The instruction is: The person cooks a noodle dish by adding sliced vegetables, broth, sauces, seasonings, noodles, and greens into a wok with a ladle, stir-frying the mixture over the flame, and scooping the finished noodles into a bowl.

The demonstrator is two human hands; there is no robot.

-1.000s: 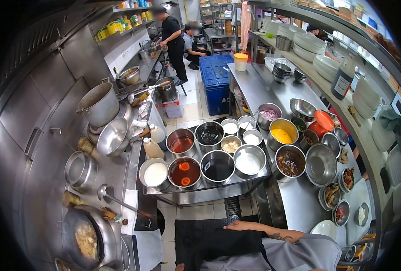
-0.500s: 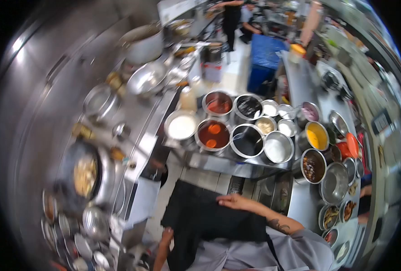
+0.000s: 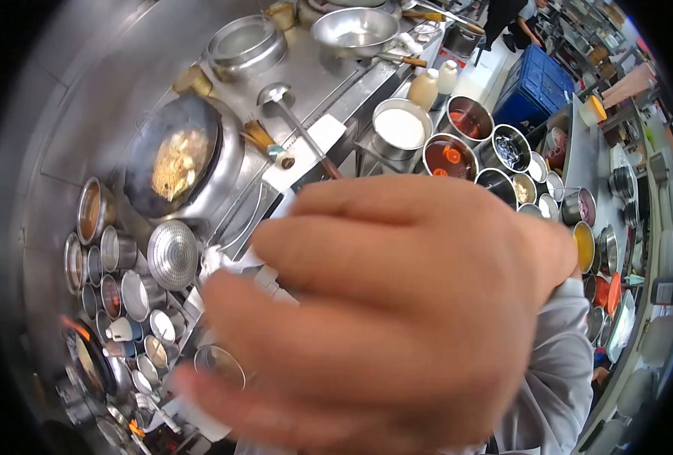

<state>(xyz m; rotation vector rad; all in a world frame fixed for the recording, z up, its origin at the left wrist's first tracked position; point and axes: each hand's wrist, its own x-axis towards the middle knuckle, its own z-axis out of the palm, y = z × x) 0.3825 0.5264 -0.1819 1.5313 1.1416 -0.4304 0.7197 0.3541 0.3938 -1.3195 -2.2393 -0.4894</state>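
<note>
Stainless counter [image 3: 317,74] stretches beyond the person's right hand [image 3: 405,311], which looms blurred and loosely curled before the camera; whether it grips anything cannot be told, and the left hand is out of view. From it, a steaming wok [image 3: 141,182] of noodle-like food [image 3: 177,163] sits at 10 o'clock, a ladle [image 3: 303,132] at 11, a pot [image 3: 391,154] with white contents at 12.
</note>
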